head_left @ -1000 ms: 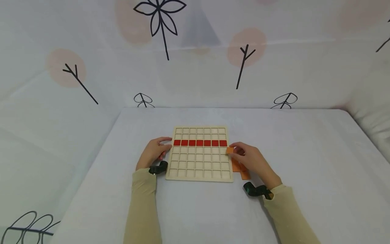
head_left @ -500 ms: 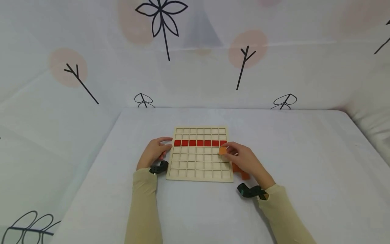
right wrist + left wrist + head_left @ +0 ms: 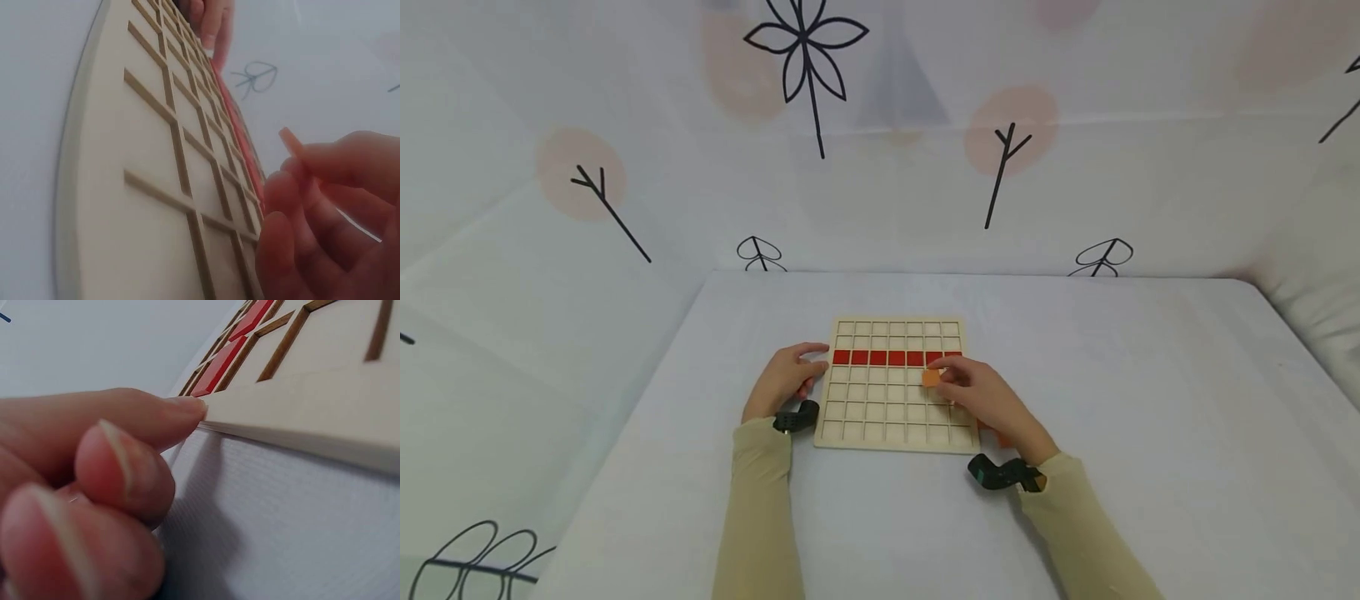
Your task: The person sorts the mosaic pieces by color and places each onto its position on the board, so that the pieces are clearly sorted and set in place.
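A pale wooden grid board (image 3: 895,442) lies on the table, with a row of red tiles (image 3: 877,357) across its third row from the far edge. The left hand (image 3: 778,379) touches the board's left edge; in the left wrist view a fingertip of that hand (image 3: 100,481) meets the board's side (image 3: 300,412). Over the right part of the board, just nearer than the red row, the right hand (image 3: 992,400) pinches an orange tile (image 3: 931,378). The right wrist view shows this tile (image 3: 291,142) raised above the board, tilted, between thumb and finger.
More orange tiles (image 3: 1004,440) lie by the board's right edge, partly hidden by the right hand and wrist. Dark wrist cameras sit on the left wrist (image 3: 797,417) and the right wrist (image 3: 1000,473). A patterned cloth (image 3: 880,183) hangs behind the table.
The right hand has moved left with the orange tile, from the board's right edge to over its grid. The left hand stays at the left edge. The head view has shifted slightly.
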Motion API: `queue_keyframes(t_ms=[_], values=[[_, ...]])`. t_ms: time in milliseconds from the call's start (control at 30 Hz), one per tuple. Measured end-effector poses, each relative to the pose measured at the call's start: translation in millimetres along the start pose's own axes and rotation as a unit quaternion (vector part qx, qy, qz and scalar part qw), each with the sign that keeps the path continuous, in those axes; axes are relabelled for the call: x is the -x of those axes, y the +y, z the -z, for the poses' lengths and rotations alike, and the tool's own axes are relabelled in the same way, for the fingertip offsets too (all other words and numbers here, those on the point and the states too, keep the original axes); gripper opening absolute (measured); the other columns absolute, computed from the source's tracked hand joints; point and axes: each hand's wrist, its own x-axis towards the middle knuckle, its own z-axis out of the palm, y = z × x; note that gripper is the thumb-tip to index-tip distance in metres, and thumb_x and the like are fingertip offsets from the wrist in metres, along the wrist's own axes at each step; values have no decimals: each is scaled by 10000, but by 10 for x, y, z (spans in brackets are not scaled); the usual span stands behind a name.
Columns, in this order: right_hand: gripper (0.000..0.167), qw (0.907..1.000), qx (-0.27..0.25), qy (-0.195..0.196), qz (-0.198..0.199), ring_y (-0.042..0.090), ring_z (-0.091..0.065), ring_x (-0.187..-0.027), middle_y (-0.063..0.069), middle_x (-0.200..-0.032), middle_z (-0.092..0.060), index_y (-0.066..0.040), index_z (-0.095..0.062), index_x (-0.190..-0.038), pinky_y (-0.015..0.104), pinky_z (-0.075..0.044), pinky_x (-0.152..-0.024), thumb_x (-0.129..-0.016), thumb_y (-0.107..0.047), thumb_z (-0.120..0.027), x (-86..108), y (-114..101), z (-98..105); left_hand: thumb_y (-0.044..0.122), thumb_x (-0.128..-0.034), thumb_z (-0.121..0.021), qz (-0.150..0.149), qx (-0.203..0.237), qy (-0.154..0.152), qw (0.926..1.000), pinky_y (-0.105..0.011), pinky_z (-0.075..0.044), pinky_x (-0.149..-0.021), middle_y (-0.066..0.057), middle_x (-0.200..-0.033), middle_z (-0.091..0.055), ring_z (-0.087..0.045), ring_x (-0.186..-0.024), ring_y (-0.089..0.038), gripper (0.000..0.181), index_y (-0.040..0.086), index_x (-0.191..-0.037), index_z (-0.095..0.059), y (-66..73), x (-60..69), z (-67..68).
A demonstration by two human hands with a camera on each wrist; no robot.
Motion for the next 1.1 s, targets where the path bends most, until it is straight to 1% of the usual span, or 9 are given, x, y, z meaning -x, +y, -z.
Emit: queue_keyframes(t_ms=[67,233,300,467,667,767,900,1000,1100], values=[[291,10000,-60,-40,13,169,-540,-782,13,-888,-577,-205,-573,-1125,318,-430,-686,-840,-249,-609,-27,-11,-32,289,-838,-614,-25,-5,-10,10000,-246,-370,-431,-41,-570,-492,-402,-434,-135,315,290,-1149,-565,-8,2,2],[274,9989,-414,-214,100,206,-560,-703,65,-825,-593,-188,-568,-1124,340,-447,-658,-852,-206,-591,-110,-35,-119,281,-842,-608,-52,28,2,10000,-245,-367,-426,-39,-564,-494,-401,-430,-130,312,284,-1150,-567,-21,-8,1],[275,9984,-477,-277,117,205,-567,-689,69,-822,-599,-187,-563,-1131,337,-448,-651,-857,-192,-579,-140,-47,-152,279,-840,-610,-44,54,-14,10000,-245,-366,-426,-39,-563,-494,-402,-430,-129,316,282,-1153,-567,-27,-14,0],[275,9974,-614,-370,23,190,-571,-710,55,-832,-606,-209,-561,-1141,321,-442,-652,-867,-206,-573,-197,-84,-227,274,-839,-611,-16,81,-52,10000,-246,-372,-428,-44,-567,-495,-406,-435,-134,321,286,-1156,-564,-35,-22,4],[299,9950,-891,-399,190,208,-566,-697,93,-825,-589,-132,-552,-1162,322,-462,-621,-865,-166,-569,-256,-140,-320,274,-839,-606,-9,3,-57,10000,-248,-376,-430,-39,-571,-497,-412,-438,-133,321,287,-1157,-563,-26,-21,5],[304,9952,-887,-379,174,216,-567,-683,87,-822,-590,-123,-556,-1153,327,-467,-622,-851,-144,-583,-270,-161,-360,272,-840,-607,23,45,-106,9999,-249,-376,-430,-40,-570,-498,-411,-438,-132,319,286,-1155,-563,-18,-15,-3],[304,9973,-701,-193,55,192,-567,-708,36,-868,-584,-171,-579,-1127,315,-463,-649,-827,-174,-623,-295,-175,-419,273,-838,-610,84,6,-80,9999,-248,-372,-432,-36,-571,-498,-413,-440,-133,310,298,-1144,-565,-31,-2,-1],[308,9983,-576,-43,2,167,-564,-721,10,-897,-580,-192,-588,-1120,299,-462,-650,-816,-192,-638,-323,-194,-452,275,-837,-610,35,-67,-18,10000,-246,-369,-434,-34,-571,-497,-412,-440,-134,302,306,-1134,-567,-39,-6,5],[315,9988,-496,6,27,162,-563,-706,1,-889,-587,-183,-589,-1124,297,-460,-639,-814,-199,-645,-353,-217,-484,271,-834,-612,-50,-45,34,10000,-247,-365,-429,-35,-564,-491,-404,-434,-135,293,309,-1121,-574,-39,-17,3]])
